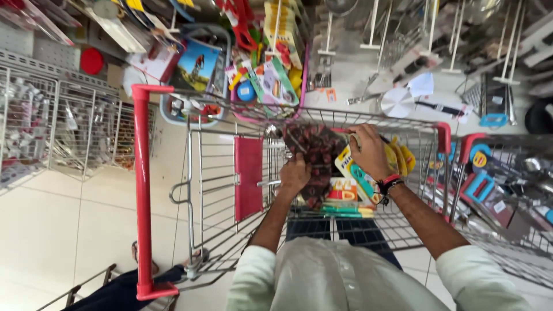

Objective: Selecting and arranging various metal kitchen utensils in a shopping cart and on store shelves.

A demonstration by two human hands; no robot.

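Observation:
My left hand (295, 174) grips a dark red patterned bag or pouch (315, 152) inside a wire shopping cart (213, 173) with red handles. My right hand (368, 151), with a red and black band at the wrist, holds the top of the same bag next to yellow packaged items (400, 156). Flat colourful packages (344, 193) lie under the bag in the cart. Both sleeves are pale green, rolled up.
Two baskets of packaged goods, a blue-grey basket (196, 75) and a pink basket (271, 80), sit beyond the cart. Wire racks (34, 126) stand at left. Another cart with blue and red items (489, 184) is at right. A person's sandalled foot (144, 259) is at lower left.

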